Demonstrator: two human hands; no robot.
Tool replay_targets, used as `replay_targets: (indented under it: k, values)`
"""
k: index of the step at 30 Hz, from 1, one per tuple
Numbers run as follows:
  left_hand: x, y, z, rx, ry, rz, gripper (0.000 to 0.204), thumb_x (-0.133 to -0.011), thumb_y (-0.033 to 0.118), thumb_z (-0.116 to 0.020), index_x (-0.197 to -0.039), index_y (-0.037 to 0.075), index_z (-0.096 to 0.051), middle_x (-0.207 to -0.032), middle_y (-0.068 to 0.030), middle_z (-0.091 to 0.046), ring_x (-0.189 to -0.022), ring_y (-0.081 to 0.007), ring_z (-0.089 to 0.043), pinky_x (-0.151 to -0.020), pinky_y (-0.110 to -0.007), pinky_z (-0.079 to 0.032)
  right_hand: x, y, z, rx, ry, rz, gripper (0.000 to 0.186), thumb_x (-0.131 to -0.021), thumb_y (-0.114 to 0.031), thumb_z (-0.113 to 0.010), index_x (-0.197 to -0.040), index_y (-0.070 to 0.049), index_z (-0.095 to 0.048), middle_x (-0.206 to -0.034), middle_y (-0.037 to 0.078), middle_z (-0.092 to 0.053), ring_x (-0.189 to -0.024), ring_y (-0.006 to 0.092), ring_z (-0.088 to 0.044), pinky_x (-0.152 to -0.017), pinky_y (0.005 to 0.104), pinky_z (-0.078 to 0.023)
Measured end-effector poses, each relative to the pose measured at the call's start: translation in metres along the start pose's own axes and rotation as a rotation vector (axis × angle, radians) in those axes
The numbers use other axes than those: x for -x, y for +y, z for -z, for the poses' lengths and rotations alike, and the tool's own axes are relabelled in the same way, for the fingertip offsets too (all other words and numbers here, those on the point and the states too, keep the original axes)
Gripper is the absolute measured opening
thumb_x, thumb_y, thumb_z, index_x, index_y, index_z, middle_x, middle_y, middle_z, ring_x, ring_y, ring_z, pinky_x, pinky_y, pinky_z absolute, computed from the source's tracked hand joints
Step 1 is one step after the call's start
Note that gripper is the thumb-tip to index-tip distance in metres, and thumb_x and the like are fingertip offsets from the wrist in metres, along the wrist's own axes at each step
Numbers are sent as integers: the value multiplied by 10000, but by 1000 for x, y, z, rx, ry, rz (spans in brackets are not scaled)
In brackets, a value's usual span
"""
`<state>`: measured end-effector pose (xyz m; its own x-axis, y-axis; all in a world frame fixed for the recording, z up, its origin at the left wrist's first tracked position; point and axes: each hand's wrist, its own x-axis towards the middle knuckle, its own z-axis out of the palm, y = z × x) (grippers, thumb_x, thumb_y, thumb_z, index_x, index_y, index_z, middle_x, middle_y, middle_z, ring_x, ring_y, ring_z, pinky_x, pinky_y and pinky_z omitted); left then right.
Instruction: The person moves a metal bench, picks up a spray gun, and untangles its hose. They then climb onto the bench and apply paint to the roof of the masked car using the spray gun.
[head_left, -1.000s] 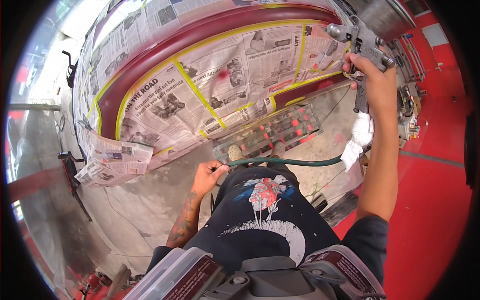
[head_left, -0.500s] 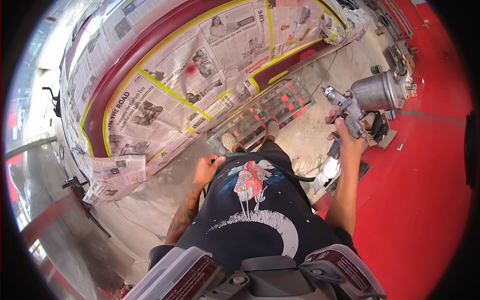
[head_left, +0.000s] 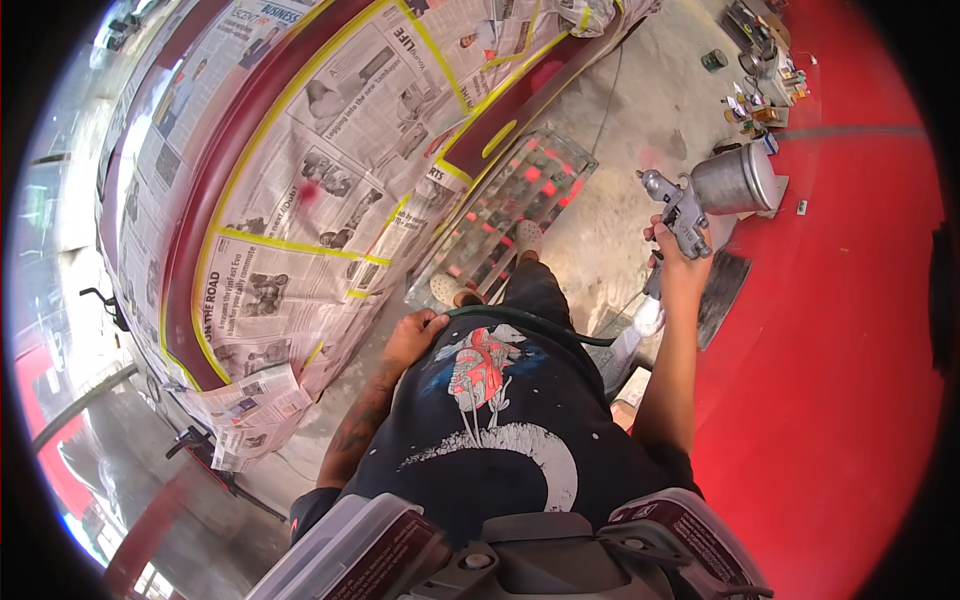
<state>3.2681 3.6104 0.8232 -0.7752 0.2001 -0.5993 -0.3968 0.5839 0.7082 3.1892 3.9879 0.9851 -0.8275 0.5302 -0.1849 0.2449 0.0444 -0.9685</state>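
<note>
My right hand [head_left: 684, 262] is closed around the handle of a metal spray gun [head_left: 686, 222], held out to the right with its grey cup [head_left: 738, 180] on the far side. Below the grip is a white wrapped piece [head_left: 645, 322]. A dark green air hose [head_left: 530, 322] loops across my waist, and my left hand [head_left: 412, 338] is pinched on its left end. Ahead and to the left stands a curved dark red vehicle body [head_left: 238, 110], masked with newspaper [head_left: 325, 150] edged in yellow tape. A red paint spot marks the paper.
My feet, in light clogs [head_left: 528, 238], stand on a low see-through platform [head_left: 545, 180] beside the body. Several small containers and tools [head_left: 765, 95] sit at the far right, by the red floor [head_left: 830, 350]. A dark stand [head_left: 215, 455] is at the left.
The masked body has shifted left and downward in view as my head turned. The spray gun stays in my right hand, slightly lower and further left in the picture. My left hand keeps the hose.
</note>
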Motion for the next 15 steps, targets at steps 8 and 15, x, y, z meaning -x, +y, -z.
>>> replay_targets:
  k: [8, 15]
  values:
    - [-63, 44, -31, -129, -28, -13, 334, -886, 344, -623, -870, 12, -644, -707, -176, -616, -632, -233, -604, -612, -365, -459, -115, 71, 22, 143, -81, -65, 411, -828, -43, -625, -1227, -23, -526, -863, 44, -624, -721, 77, -583, -516, 215, -455]
    - [-107, 95, -42, -147, 19, 53, 362, -887, 374, -618, -835, 15, -630, -661, -178, -580, -605, -245, -570, -594, -383, -444, -227, 145, 25, 83, -236, -31, 452, -828, -54, -632, -1258, 20, -514, -1014, 99, -660, -902, 125, -616, -788, 254, -472]
